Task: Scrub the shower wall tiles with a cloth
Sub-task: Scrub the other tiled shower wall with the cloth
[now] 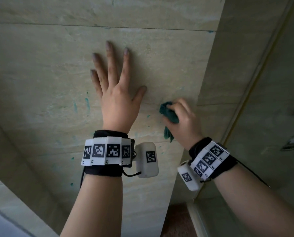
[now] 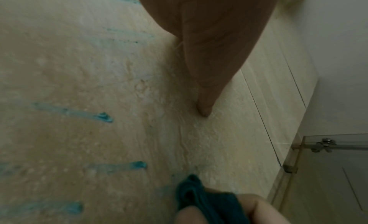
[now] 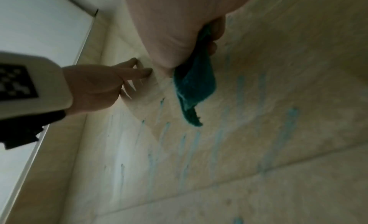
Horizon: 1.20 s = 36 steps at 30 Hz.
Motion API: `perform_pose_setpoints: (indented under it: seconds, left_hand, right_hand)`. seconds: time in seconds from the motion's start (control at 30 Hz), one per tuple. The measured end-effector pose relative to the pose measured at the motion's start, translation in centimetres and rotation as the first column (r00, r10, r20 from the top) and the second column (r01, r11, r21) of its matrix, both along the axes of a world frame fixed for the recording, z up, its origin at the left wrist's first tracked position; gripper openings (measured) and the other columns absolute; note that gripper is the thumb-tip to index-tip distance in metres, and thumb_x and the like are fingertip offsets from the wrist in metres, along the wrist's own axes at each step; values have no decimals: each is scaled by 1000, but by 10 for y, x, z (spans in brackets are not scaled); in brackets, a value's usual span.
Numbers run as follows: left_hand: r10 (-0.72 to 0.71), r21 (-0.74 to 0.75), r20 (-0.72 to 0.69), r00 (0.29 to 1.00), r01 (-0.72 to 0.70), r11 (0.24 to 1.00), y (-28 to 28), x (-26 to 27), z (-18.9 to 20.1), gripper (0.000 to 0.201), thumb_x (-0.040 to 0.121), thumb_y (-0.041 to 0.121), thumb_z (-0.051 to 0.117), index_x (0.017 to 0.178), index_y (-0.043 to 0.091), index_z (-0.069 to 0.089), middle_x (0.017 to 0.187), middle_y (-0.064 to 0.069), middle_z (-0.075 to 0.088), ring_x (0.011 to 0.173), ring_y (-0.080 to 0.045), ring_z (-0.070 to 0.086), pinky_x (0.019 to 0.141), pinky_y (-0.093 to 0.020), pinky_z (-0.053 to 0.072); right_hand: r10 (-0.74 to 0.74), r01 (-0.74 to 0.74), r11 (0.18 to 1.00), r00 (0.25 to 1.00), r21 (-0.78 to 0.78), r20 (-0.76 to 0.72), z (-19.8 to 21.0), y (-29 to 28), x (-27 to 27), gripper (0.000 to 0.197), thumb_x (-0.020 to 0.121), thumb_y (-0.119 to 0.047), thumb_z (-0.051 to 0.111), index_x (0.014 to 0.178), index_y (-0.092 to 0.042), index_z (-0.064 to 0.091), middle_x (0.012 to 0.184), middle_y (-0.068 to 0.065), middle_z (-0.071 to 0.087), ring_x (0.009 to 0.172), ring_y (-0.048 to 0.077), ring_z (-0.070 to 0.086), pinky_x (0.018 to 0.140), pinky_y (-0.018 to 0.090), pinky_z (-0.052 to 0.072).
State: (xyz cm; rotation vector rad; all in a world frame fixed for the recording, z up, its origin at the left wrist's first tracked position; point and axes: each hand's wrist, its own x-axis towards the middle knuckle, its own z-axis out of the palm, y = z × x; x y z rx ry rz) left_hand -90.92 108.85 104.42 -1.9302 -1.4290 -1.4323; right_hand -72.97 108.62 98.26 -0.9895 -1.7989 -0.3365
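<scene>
Beige stone wall tiles (image 1: 48, 65) fill the head view, streaked with blue-green drips (image 1: 87, 104). My left hand (image 1: 115, 89) lies flat on the tile with fingers spread and straight. To its right my right hand (image 1: 182, 117) grips a bunched teal cloth (image 1: 168, 115) against the wall, a corner of the cloth hanging below the fist. The left wrist view shows my thumb (image 2: 203, 110) touching the tile and the cloth (image 2: 199, 199) at the bottom. From the right wrist camera the cloth (image 3: 195, 85) dangles out of my fist over more drips (image 3: 290, 117).
The tiled wall ends at an outer corner (image 1: 199, 103) just right of my right hand. A glass shower door with a metal hinge (image 2: 322, 145) and a framed edge (image 1: 245, 103) stand beyond it. Grout lines (image 1: 108, 27) cross the wall.
</scene>
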Motion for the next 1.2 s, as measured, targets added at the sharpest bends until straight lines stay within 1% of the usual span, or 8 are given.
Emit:
perform_pose_setpoints:
  seconds: [0.17,0.33,0.43,0.6,0.77,0.9,1.03,1.2]
  left_hand:
    - [-14,-14,3,1000,14,1000,1,9,2,85,85,37,66,153,17,19,159,-20,5,143,-48,-5,114,-52,-5]
    - [-22,-17,6,1000,23,1000,2,9,2,86,84,39,65,153,18,18,159,-19,4,143,-47,-6,114,-49,-8]
    - [-25,-11,6,1000,25,1000,2,10,2,87,84,40,66,153,18,17,159,-19,4,143,-47,-5,114,-50,-7]
    - [-26,-11,22,999,26,1000,2,14,2,88,85,41,65,153,17,15,160,-19,3,143,-47,-6,114,-49,-9]
    - [-43,-12,32,999,44,999,2,23,5,89,86,40,65,154,16,13,159,-20,2,143,-46,-8,114,-48,-12]
    - [-54,-3,35,998,54,999,3,24,3,87,86,38,65,154,17,14,160,-17,3,143,-45,-7,113,-45,-13]
    - [-49,5,15,999,49,999,3,23,2,88,85,38,66,153,17,15,160,-18,4,143,-46,-6,114,-47,-11]
    - [-53,-2,-4,999,53,999,3,26,-1,89,84,36,67,153,16,15,160,-18,5,143,-47,-5,115,-49,-8]
  right_hand:
    - [-51,72,991,984,116,-170,63,2,16,18,78,-14,63,84,3,61,87,12,55,71,8,45,66,3,39]
    - [-90,206,939,920,275,-381,107,14,29,16,75,-12,60,75,4,55,80,19,52,72,10,41,66,16,35]
    - [-51,125,960,957,250,-285,63,10,22,16,76,-10,65,82,4,60,91,18,57,84,6,46,79,2,37]
    - [4,-4,1000,1000,22,-8,2,4,25,22,82,-19,60,84,3,60,88,19,56,73,13,49,58,25,46]
    - [-54,74,981,992,179,-112,70,8,34,19,78,-15,64,87,2,62,96,9,54,80,-1,41,66,2,41]
    - [-86,184,940,943,286,-321,111,17,48,15,75,-11,61,74,2,55,83,10,47,74,1,37,64,6,34]
    - [-14,58,981,972,184,-233,56,13,42,17,78,-14,63,76,1,56,88,4,46,76,0,39,70,3,39]
    - [-1,2,1000,990,6,-141,-8,4,47,19,81,-19,59,74,-2,53,84,2,43,67,13,43,55,26,42]
